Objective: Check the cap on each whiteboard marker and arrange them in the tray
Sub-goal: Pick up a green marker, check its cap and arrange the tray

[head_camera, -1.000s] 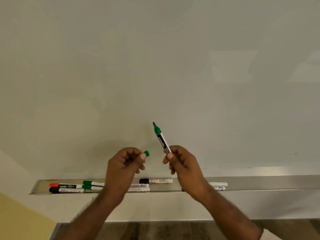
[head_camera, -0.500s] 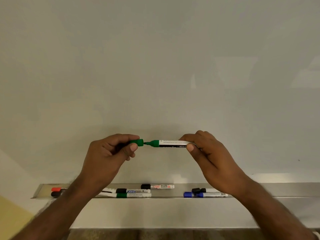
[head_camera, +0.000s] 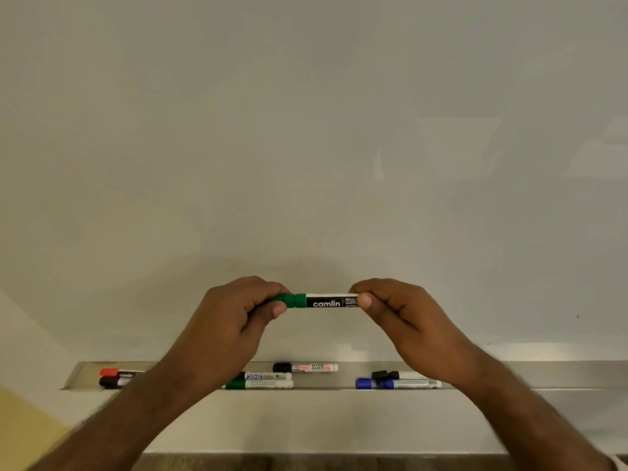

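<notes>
A green Camlin whiteboard marker (head_camera: 326, 301) lies level in the air in front of the whiteboard. My left hand (head_camera: 234, 321) grips its green cap (head_camera: 289, 299), which sits pushed on the marker's left end. My right hand (head_camera: 401, 314) pinches the barrel's right end. Below them runs the metal tray (head_camera: 543, 373). In it lie a red marker (head_camera: 117, 372) and a black marker (head_camera: 114, 381) at the left, a black-capped marker (head_camera: 306, 367), a green marker (head_camera: 258, 384) and a Doms marker (head_camera: 266, 376) in the middle, and a blue marker (head_camera: 397, 383) and another black-capped one (head_camera: 396, 374) under my right wrist.
The whiteboard (head_camera: 306, 147) fills the upper view. A yellow wall patch (head_camera: 23, 426) shows at the lower left, and a strip of wooden floor (head_camera: 306, 464) along the bottom. The tray's right stretch holds no markers.
The marker swung from upright to level. My left hand brought the loose green cap to the tip and pushed it on. Both hands drew closer together.
</notes>
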The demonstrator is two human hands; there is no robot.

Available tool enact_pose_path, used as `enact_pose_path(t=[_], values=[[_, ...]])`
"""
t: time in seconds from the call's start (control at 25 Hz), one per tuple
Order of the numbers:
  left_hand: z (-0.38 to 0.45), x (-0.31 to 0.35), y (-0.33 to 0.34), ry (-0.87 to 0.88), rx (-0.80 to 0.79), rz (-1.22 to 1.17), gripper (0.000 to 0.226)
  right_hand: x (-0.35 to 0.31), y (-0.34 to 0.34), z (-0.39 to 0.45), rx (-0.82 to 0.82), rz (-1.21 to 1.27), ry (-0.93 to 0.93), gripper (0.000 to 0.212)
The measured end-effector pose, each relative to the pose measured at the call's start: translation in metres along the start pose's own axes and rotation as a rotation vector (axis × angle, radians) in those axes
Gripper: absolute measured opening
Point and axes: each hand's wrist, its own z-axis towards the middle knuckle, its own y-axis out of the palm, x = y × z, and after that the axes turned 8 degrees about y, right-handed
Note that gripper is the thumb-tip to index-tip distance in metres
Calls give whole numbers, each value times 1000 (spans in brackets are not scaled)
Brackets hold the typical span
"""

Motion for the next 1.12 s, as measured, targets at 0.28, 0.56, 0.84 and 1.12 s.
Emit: enact_pose_path(t=[0.28, 0.56, 0.84, 1.12], values=[[-1, 22, 13, 111, -11, 44, 18, 13, -8, -13, -48, 178, 130, 29], [1, 24, 41, 64, -48, 22, 19, 32, -20, -24, -73, 179, 211, 33], [4, 1, 91, -51, -47, 44, 21, 83, -21, -30, -127, 155, 255, 13], [-45, -55, 148, -202, -147, 135, 23, 138, 31, -38, -134, 1, 332, 12]])
